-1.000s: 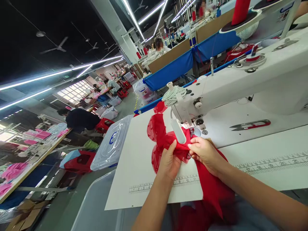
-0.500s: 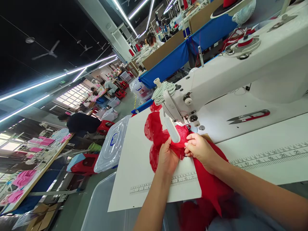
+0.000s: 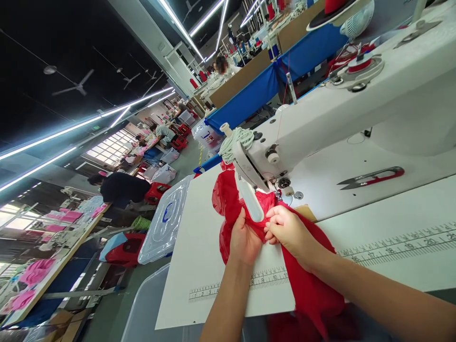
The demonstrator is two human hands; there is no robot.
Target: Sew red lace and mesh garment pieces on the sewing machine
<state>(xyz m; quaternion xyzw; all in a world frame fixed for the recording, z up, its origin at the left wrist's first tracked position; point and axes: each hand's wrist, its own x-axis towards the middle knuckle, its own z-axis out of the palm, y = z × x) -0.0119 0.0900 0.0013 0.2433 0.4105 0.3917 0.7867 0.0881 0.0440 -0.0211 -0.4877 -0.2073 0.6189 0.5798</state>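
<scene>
Red fabric [image 3: 308,282] runs under the needle area of a white sewing machine [image 3: 320,114] and drapes over the table's front edge. Just left of the needle, my left hand [image 3: 245,242] grips the fabric, thumb on top; its other fingers are partly hidden. My right hand [image 3: 292,232] pinches the cloth's near edge with thumb and forefinger, close in front of the presser foot [image 3: 278,195]. A pale translucent guard [image 3: 252,202] on the machine head covers part of the fabric between the hands. Glossy red rounded pieces [image 3: 221,192] lie left of the machine head.
Thread snips [image 3: 370,178] with a red handle lie on the machine bed right of the needle. Printed rulers [image 3: 402,249] run along the white tabletop [image 3: 181,247]. A lidded clear plastic box [image 3: 167,213] stands left. Co-workers sit at other tables beyond.
Both hands and the fabric have shifted slightly left relative to the needle. The whole view has tilted a little. Both hands keep their hold on the cloth.
</scene>
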